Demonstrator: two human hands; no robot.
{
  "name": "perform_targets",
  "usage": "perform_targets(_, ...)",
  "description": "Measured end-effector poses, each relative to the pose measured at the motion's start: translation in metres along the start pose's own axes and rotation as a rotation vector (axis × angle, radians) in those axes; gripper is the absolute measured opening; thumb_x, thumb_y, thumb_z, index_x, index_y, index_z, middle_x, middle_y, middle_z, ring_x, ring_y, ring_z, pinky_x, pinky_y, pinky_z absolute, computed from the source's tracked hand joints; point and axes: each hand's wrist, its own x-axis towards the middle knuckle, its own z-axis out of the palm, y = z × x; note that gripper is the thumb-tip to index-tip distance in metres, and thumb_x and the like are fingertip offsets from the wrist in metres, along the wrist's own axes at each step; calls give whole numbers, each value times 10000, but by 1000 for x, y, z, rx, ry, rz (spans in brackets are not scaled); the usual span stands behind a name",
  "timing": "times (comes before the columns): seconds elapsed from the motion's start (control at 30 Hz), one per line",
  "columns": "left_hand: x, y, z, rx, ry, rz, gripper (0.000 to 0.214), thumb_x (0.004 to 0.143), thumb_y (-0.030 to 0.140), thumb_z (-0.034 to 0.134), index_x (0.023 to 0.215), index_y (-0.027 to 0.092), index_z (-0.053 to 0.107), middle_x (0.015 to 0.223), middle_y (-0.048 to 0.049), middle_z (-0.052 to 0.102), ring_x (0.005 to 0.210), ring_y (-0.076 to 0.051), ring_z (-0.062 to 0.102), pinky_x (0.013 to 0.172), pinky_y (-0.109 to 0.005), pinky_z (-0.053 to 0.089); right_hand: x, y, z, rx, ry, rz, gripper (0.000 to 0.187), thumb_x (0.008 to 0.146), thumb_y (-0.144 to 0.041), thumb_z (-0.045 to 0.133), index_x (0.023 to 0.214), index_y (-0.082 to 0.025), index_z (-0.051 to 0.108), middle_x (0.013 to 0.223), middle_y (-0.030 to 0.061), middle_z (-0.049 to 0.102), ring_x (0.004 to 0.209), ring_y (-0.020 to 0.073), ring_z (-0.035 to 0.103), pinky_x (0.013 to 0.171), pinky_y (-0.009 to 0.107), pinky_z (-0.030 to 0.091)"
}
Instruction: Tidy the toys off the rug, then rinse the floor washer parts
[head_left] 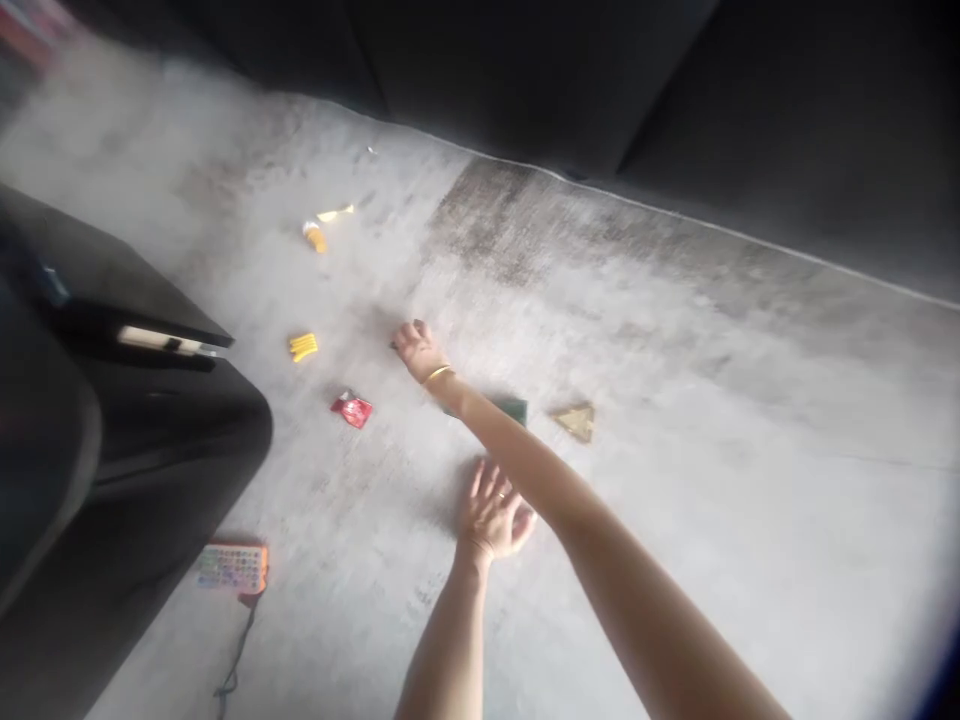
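My left hand [493,510] lies flat on the grey floor with its fingers spread and a ring on one finger; it holds nothing. My right hand [418,350], a gold bracelet at its wrist, reaches farther out and left, fingers curled down at the floor. A small dark bit shows at its fingertips, too blurred to name. Under my right forearm lies a flat dark green piece [514,409], partly covered by the arm. Beside it is a tan triangular piece [576,422]. Left of my hands sits a crumpled red packet [352,409].
A small yellow ridged bundle [304,347], a yellow and white object [315,238] and a yellow strip [335,213] lie farther off. Near left is an orange-edged pad with colourful squares [232,567] and a cord. Black furniture [172,440] borders the left; a dark upholstered side [510,80] borders the back.
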Motion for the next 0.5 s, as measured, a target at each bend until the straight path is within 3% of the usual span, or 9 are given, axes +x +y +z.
perform_targets(0.1, 2, 4, -3, -55, 41, -53, 637, 935, 466, 435, 1514, 206, 383, 1574, -77, 385, 1463, -268, 333, 1253, -479, 164, -94, 60, -33, -77, 168, 149, 440, 987, -221, 339, 1358, -196, 575, 1417, 143, 520, 1425, 303, 357, 1223, 524, 262)
perform_targets(0.17, 2, 5, -5, -75, 53, -61, 647, 939, 463, 430, 1534, 222, 344, 1600, -61, 336, 1481, -252, 299, 1252, -462, 155, -153, 92, -47, -163, 243, 355, 438, 974, -290, 366, 1329, -201, 608, 1382, 151, 537, 1394, 322, 399, 1216, 488, 302)
perform_targets(0.27, 2, 4, -9, -90, 37, -58, 649, 937, 460, 436, 1535, 225, 344, 1608, -54, 319, 1491, -249, 278, 1253, -449, 135, -212, 113, -38, -221, 147, 576, 442, 920, -297, 390, 1271, -248, 654, 1295, 144, 598, 1381, 351, 425, 1192, 509, 347)
perform_targets(0.37, 2, 4, -12, -97, 24, -59, 635, 944, 458, 427, 1527, 216, 359, 1613, -57, 305, 1497, -243, 265, 1254, -440, 125, -230, 108, -15, -199, 79, 580, 476, 899, -329, 398, 1318, -281, 620, 1344, 120, 586, 1409, 349, 399, 1158, 524, 397)
perform_targets(0.5, 1, 6, -16, -98, 22, -58, 626, 947, 460, 420, 1519, 211, 367, 1610, -60, 314, 1492, -239, 279, 1250, -445, 137, -218, 92, -8, -97, 168, 487, 497, 950, -305, 277, 1303, -311, 626, 1283, 114, 608, 1266, 309, 544, 1051, 508, 503)
